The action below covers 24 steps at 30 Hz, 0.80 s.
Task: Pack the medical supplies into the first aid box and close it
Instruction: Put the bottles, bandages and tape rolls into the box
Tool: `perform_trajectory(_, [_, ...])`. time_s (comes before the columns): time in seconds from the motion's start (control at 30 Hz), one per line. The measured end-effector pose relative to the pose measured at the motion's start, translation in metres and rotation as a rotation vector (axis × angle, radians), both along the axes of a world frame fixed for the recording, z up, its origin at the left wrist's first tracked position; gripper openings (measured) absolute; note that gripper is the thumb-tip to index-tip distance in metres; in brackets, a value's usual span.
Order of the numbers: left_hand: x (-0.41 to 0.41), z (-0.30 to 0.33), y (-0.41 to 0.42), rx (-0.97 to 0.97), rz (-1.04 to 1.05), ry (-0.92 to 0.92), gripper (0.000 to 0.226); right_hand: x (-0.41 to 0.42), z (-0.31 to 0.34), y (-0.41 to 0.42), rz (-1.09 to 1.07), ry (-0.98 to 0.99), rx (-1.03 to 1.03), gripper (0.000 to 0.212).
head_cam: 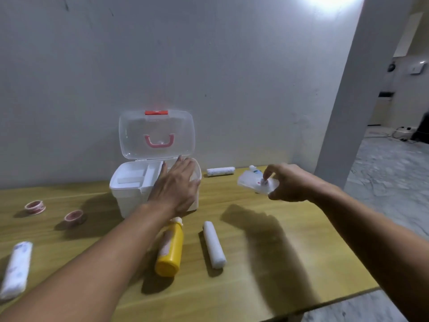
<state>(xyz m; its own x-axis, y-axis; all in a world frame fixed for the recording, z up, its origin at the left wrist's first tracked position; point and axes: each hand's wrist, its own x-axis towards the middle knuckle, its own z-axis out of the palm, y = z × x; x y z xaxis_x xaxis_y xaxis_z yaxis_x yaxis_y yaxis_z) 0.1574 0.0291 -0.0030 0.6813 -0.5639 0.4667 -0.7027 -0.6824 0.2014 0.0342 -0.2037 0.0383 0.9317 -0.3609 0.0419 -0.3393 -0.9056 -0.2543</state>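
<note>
Left hand (175,182): flat, fingers (185,162) spread and released, resting on the right rim of the first aid box (130,194); grasping nothing.
Right hand (290,182): fingers (267,175) pinched on a small clear plastic case (257,182), held above the counter (255,263).
First aid box: white, lid (156,133) standing open behind the left fingers; inner tray visible, looks empty.
Clear plastic case: probably light, stiff and slick; best gripped by its edges, as now.
Yellow bottle (170,249): lying on its side just below the left wrist; likely heaviest item, may roll; take around the body.
Gauze rolls: one (214,244) beside the bottle, one (220,171) between the two hands, one wrapped (16,270) far left; soft, light, squeezable.
Tape rolls (34,206) (74,216): left of the box, well apart from either hand; stiff rings, pinch across the rim.
Small bottle (253,168): just beyond the right fingers, partly hidden.
</note>
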Motion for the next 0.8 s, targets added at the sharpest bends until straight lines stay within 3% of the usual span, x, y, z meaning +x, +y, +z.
perform_trajectory(0.2, [0.025, -0.003, 0.059, -0.071, 0.196, 0.035, 0.038, 0.052, 0.048, 0.069, 0.185, -0.131, -0.174, 0.031])
perform_trajectory(0.27, [0.03, -0.007, 0.074, -0.061, 0.259, 0.05, 0.046, 0.072, 0.051, 0.091, 0.258, -0.111, -0.204, 0.026])
perform_trajectory(0.33, [0.032, -0.011, 0.086, -0.036, 0.313, 0.104, 0.059, 0.093, 0.048, 0.108, 0.301, -0.085, -0.268, 0.004])
perform_trajectory(0.4, [0.033, -0.016, 0.093, 0.004, 0.329, 0.148, 0.07, 0.11, 0.043, 0.124, 0.321, -0.061, -0.289, 0.022])
perform_trajectory(0.5, [0.034, -0.02, 0.093, 0.003, 0.309, 0.14, 0.075, 0.135, 0.031, 0.14, 0.339, -0.033, -0.261, 0.007])
perform_trajectory(0.57, [0.035, -0.02, 0.093, -0.013, 0.309, 0.127, 0.075, 0.153, 0.017, 0.144, 0.362, -0.02, -0.192, 0.039])
perform_trajectory(0.63, [0.037, -0.021, 0.093, -0.009, 0.308, 0.115, 0.078, 0.166, 0.006, 0.148, 0.367, -0.017, -0.14, 0.054])
perform_trajectory(0.8, [0.04, -0.025, 0.096, 0.012, 0.292, 0.098, 0.075, 0.177, -0.012, 0.154, 0.359, -0.098, -0.008, 0.052])
